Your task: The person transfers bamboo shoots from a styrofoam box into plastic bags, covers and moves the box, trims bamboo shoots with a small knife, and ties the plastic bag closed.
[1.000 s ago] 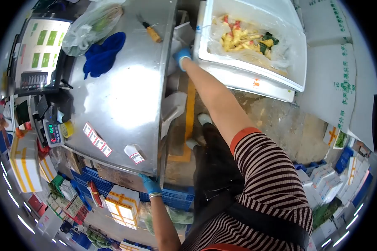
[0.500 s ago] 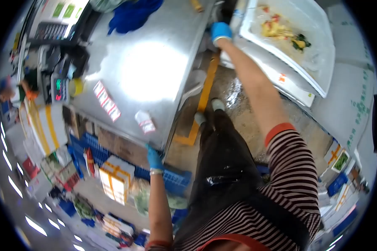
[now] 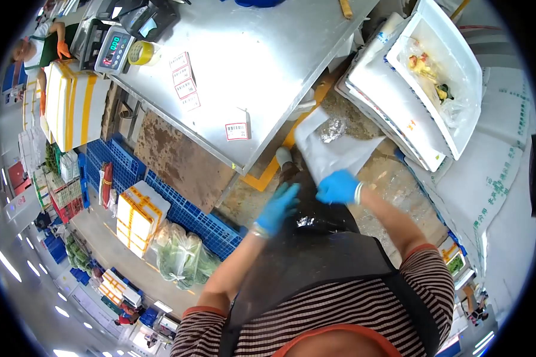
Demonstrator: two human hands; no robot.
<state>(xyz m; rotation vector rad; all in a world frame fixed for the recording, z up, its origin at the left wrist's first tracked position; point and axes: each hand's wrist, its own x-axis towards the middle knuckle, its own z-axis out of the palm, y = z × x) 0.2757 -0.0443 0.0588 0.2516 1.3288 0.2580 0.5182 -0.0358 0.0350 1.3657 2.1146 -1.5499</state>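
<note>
My right hand [image 3: 339, 187], in a blue glove, is closed on the lower edge of a thin white plastic bag [image 3: 327, 146], which hangs out ahead of it over the floor. To its left, my left hand [image 3: 278, 208], also gloved in blue, is held in the air with its fingers apart and nothing in them. Both hands are in front of my dark apron [image 3: 315, 268]. Beyond them, near the corner of the metal table [image 3: 244, 65], lies a small pack with a label [image 3: 236, 131]. A strip of labels [image 3: 184, 82] lies farther left.
A scale [image 3: 114, 50] and a yellow tape roll [image 3: 140, 53] sit at the table's left end. On the right, an open foam box [image 3: 423, 107] holds ginger. Taped boxes [image 3: 140, 217] and blue pallets [image 3: 190, 211] stand left. A co-worker [image 3: 47, 44] is at the upper left.
My right hand has come back from beyond the table's side and now holds a white bag. My left hand has left the table's edge and moved toward it. The view has shifted.
</note>
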